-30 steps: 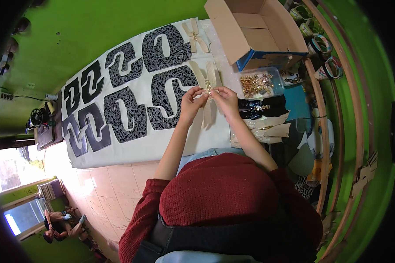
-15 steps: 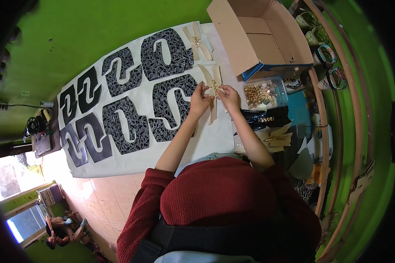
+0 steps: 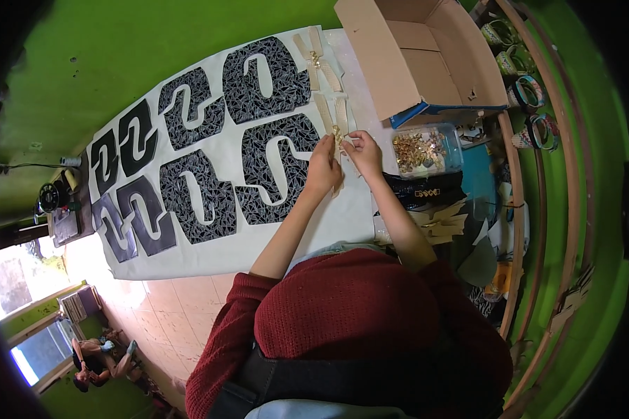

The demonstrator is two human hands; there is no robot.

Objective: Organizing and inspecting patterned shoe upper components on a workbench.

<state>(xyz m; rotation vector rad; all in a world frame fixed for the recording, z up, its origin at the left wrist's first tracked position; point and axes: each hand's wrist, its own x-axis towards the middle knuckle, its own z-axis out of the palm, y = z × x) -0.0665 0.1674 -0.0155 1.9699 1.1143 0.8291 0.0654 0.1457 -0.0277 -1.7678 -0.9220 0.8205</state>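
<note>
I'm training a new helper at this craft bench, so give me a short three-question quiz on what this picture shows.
1. True or false: both hands meet at the small gold ornament on the beige strips.
2. What fills the clear plastic tub? A) gold metal pieces B) thread spools C) buttons
3. Which way does the opening of the cardboard box face, and what is inside it?

Key
1. True: the left hand and right hand pinch at it together, beside the black patterned cut-outs.
2. A.
3. It lies on its side with the opening toward the camera; it looks empty.
</note>
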